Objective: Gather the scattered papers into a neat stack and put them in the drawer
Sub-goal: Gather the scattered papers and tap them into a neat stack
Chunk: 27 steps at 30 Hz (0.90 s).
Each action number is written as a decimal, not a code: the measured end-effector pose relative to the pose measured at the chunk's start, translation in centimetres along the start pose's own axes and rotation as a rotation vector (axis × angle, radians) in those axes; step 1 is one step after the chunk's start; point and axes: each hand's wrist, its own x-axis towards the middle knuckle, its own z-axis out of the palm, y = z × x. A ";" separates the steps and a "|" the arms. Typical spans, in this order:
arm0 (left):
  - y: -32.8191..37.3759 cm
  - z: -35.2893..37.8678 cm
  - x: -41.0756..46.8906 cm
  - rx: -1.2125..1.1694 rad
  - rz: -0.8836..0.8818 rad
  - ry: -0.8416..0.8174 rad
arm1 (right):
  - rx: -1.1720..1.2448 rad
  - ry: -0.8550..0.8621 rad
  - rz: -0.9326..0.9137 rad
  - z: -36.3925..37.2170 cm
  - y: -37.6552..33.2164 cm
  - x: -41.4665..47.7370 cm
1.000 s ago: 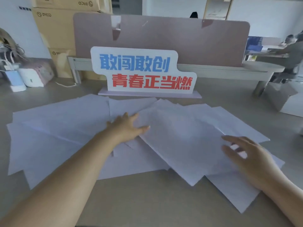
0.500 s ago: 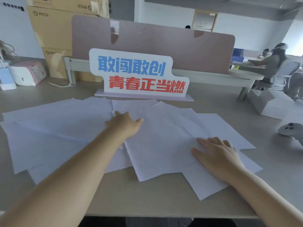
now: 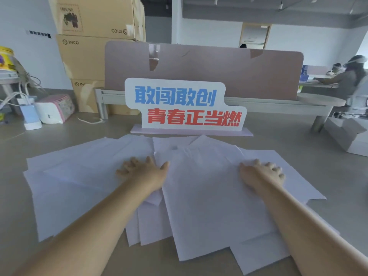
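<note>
Surface: a beige desk (image 3: 298, 156) was seen, backed by a mauve partition (image 3: 199, 70).
Papers (image 3: 209, 196): white sheets were spread loosely and overlapping under both hands.
Left hand (image 3: 145, 172): was laid flat, fingers spread, gripping nothing.
Right hand (image 3: 262, 174): was pressed flat on the sheets, fingers slightly curled, nothing held.
Beyond the hands: a lettered sign (image 3: 185, 106) was stood upright.
Far left of the left hand: cardboard boxes (image 3: 95, 46) were stacked.
Drawer: was not seen.

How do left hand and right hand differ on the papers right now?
The left hand lies near the middle of the papers, at the top sheet's left edge; the right hand rests on that sheet's right side. Left fingers look spread, right fingers closer together. Both lie flat, palms down, gripping nothing.
</note>
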 end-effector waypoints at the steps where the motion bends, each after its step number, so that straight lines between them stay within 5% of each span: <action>1: 0.0 0.4 0.3 -0.017 0.012 0.028 | 0.014 0.012 -0.074 0.1 -0.5 -0.2; 6: -0.4 0.1 1.1 -0.079 0.186 0.121 | 0.507 -0.027 -0.376 -0.5 -1.0 -1.8; 10: -1.1 0.1 1.6 -0.049 0.203 0.074 | 0.470 0.146 -0.259 -1.0 0.3 -0.6; 14: -0.4 0.6 0.9 -0.100 0.237 0.048 | 0.428 -0.083 -0.221 -0.7 0.3 -0.6; 22: -0.2 -0.5 -0.2 -0.782 0.291 -0.132 | 0.842 -0.250 -0.214 -1.8 0.0 -1.3; 25: -0.8 -1.0 0.4 -0.378 0.209 0.162 | 1.232 -0.195 -0.043 -2.8 0.5 -0.6; 27: -1.4 -0.8 0.9 -0.062 0.142 0.140 | 1.356 -0.258 0.068 -3.3 0.5 -0.6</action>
